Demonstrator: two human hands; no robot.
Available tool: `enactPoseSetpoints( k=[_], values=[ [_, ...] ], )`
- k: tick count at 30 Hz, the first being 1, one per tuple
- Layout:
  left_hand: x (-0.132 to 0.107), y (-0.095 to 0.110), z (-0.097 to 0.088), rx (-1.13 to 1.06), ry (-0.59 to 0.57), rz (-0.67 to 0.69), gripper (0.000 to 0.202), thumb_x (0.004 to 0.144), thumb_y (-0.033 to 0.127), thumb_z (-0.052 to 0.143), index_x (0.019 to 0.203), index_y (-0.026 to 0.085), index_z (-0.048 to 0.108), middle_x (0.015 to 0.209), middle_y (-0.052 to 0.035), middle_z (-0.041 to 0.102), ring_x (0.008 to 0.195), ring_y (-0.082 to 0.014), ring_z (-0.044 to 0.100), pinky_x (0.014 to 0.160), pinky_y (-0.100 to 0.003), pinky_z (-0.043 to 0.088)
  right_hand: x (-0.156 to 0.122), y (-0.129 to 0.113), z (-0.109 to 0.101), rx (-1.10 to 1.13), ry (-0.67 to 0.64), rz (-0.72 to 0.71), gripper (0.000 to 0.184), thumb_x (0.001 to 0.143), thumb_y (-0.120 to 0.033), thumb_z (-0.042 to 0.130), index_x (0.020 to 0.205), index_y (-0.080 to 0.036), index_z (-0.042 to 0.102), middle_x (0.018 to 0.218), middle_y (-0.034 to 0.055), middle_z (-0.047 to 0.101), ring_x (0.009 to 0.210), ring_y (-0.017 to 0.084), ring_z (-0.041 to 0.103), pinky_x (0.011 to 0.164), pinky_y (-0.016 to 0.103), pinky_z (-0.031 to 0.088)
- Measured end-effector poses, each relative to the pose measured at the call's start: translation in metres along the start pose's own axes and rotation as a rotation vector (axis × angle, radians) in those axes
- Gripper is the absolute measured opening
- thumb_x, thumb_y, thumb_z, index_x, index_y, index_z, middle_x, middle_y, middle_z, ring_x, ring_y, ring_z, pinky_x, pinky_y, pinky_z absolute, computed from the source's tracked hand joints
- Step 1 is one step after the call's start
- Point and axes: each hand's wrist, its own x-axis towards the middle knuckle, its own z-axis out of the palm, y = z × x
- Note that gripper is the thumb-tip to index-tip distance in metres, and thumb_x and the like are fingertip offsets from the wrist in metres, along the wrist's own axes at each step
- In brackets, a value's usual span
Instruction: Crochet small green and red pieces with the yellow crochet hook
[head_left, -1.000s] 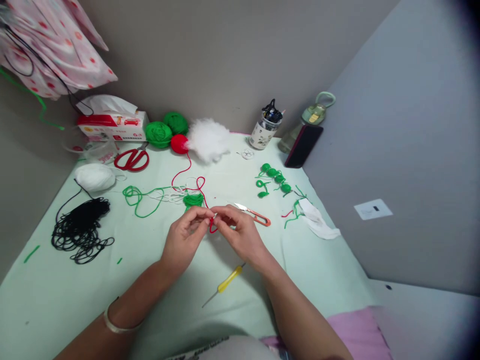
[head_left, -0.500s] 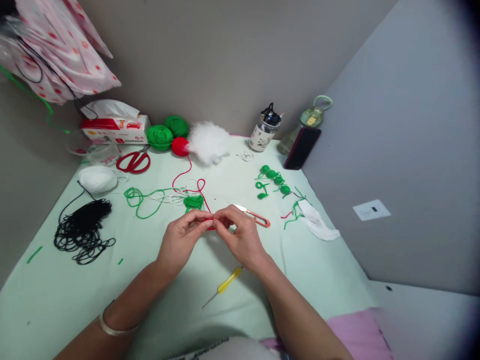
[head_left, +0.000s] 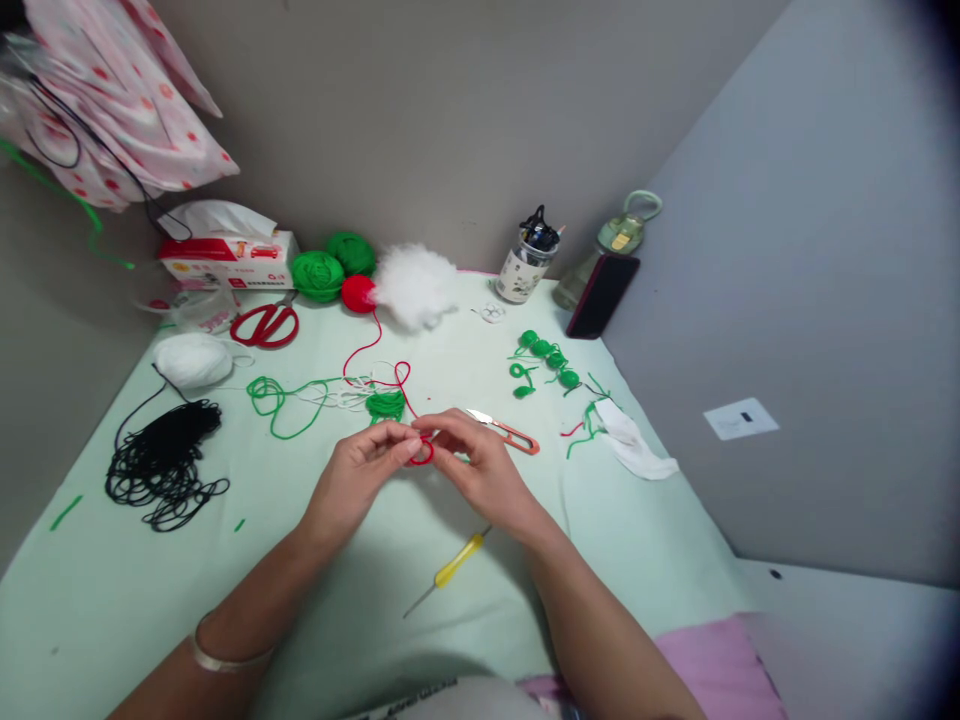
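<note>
Between my two hands is a small loop of red yarn [head_left: 425, 453]. My left hand [head_left: 358, 470] pinches it between thumb and fingertips. On the other side, the fingertips of my right hand [head_left: 478, 462] close on the same yarn. The strand runs back over the table to a red ball of yarn [head_left: 358, 294]. Just beyond my fingers lies a wound green yarn bundle [head_left: 385, 406]. A crochet hook with a yellow handle [head_left: 459, 561] rests on the table below my right hand, and an orange-handled snip or cutter [head_left: 517, 438] lies beyond that hand.
At the left are black yarn [head_left: 169, 465], white yarn [head_left: 193, 360] and red scissors [head_left: 264, 326]. Along the back stand a tissue box [head_left: 232, 262], green balls [head_left: 318, 276], white stuffing [head_left: 417, 287], a pen cup [head_left: 525, 272] and a phone [head_left: 602, 296]. Small green crocheted pieces [head_left: 553, 358] lie right.
The red yarn between my fingers now shows as a rounder open loop. My fingertips have drawn slightly apart around it.
</note>
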Motion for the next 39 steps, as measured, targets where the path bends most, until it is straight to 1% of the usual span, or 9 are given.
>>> enactPoseSetpoints(
  k=[3, 9, 13, 16, 19, 25, 30, 34, 39],
  values=[
    [0.001, -0.002, -0.002, -0.018, -0.004, -0.009, 0.019, 0.083, 0.040, 0.074, 0.082, 0.021, 0.073, 0.080, -0.0012, 0.070, 0.079, -0.0173, 0.063, 0.078, -0.028, 0.050, 0.002, 0.004, 0.001, -0.069, 0.082, -0.025, 0.010, 0.091, -0.023, 0.065, 0.091, -0.024, 0.074, 0.085, 0.0008, 0.066, 0.076, 0.014, 0.061, 0.072, 0.028, 0.048],
    [0.002, -0.005, -0.004, -0.049, -0.007, -0.029, 0.017, 0.084, 0.039, 0.074, 0.081, 0.022, 0.072, 0.081, 0.0000, 0.068, 0.079, -0.0164, 0.063, 0.079, -0.027, 0.049, 0.003, 0.005, -0.003, -0.020, 0.222, 0.015, 0.012, 0.092, -0.031, 0.064, 0.086, -0.023, 0.071, 0.084, 0.0020, 0.068, 0.077, 0.016, 0.060, 0.071, 0.029, 0.046],
    [0.001, -0.005, -0.002, -0.056, 0.015, -0.024, 0.018, 0.083, 0.039, 0.075, 0.082, 0.021, 0.072, 0.081, -0.0004, 0.070, 0.079, -0.0171, 0.064, 0.078, -0.028, 0.050, 0.002, 0.000, -0.001, -0.058, 0.128, 0.043, 0.016, 0.090, -0.038, 0.068, 0.089, -0.022, 0.070, 0.081, 0.0006, 0.065, 0.075, 0.015, 0.058, 0.068, 0.028, 0.043],
    [0.000, -0.005, 0.000, -0.048, 0.028, -0.019, 0.019, 0.081, 0.039, 0.076, 0.081, 0.020, 0.073, 0.080, -0.0010, 0.072, 0.076, -0.0172, 0.065, 0.075, -0.027, 0.051, 0.001, -0.002, 0.002, -0.113, 0.076, 0.016, 0.016, 0.089, -0.037, 0.069, 0.082, -0.022, 0.069, 0.077, -0.0006, 0.062, 0.072, 0.015, 0.055, 0.065, 0.027, 0.041],
    [0.001, -0.006, -0.001, -0.033, 0.043, -0.011, 0.020, 0.082, 0.041, 0.076, 0.083, 0.021, 0.074, 0.080, -0.0010, 0.073, 0.077, -0.0173, 0.066, 0.077, -0.028, 0.051, 0.002, -0.002, 0.002, -0.113, 0.095, -0.010, 0.019, 0.093, -0.033, 0.064, 0.079, -0.022, 0.068, 0.075, -0.0004, 0.063, 0.070, 0.014, 0.055, 0.065, 0.027, 0.040],
    [0.002, -0.008, -0.007, 0.000, 0.054, 0.014, 0.020, 0.087, 0.042, 0.072, 0.084, 0.022, 0.072, 0.075, 0.0008, 0.070, 0.078, -0.0170, 0.067, 0.082, -0.028, 0.050, 0.002, -0.004, -0.001, -0.029, 0.147, 0.028, 0.016, 0.091, -0.029, 0.066, 0.078, -0.021, 0.068, 0.075, -0.0016, 0.064, 0.067, 0.013, 0.053, 0.065, 0.026, 0.041],
    [0.000, -0.002, -0.003, 0.014, 0.022, 0.040, 0.023, 0.090, 0.045, 0.067, 0.097, 0.024, 0.071, 0.089, -0.0007, 0.071, 0.086, -0.0183, 0.066, 0.086, -0.030, 0.050, 0.001, -0.006, 0.000, -0.025, 0.142, 0.035, 0.016, 0.090, -0.029, 0.066, 0.076, -0.021, 0.068, 0.073, -0.0015, 0.064, 0.065, 0.012, 0.053, 0.064, 0.026, 0.042],
    [-0.001, 0.000, -0.001, 0.014, -0.017, 0.042, 0.022, 0.088, 0.043, 0.070, 0.083, 0.021, 0.069, 0.082, -0.0007, 0.067, 0.084, -0.0189, 0.064, 0.084, -0.030, 0.049, 0.001, -0.007, 0.000, -0.033, 0.134, 0.032, 0.015, 0.089, -0.027, 0.066, 0.076, -0.020, 0.068, 0.071, -0.0015, 0.064, 0.064, 0.012, 0.052, 0.063, 0.025, 0.041],
    [0.001, -0.003, -0.009, -0.006, 0.017, 0.036, 0.020, 0.089, 0.041, 0.069, 0.084, 0.023, 0.066, 0.081, 0.0017, 0.065, 0.085, -0.0174, 0.062, 0.085, -0.028, 0.045, 0.002, -0.009, 0.000, -0.054, 0.125, 0.036, 0.015, 0.087, -0.025, 0.067, 0.073, -0.019, 0.067, 0.068, -0.0023, 0.061, 0.063, 0.011, 0.050, 0.061, 0.024, 0.039]
  ],
)
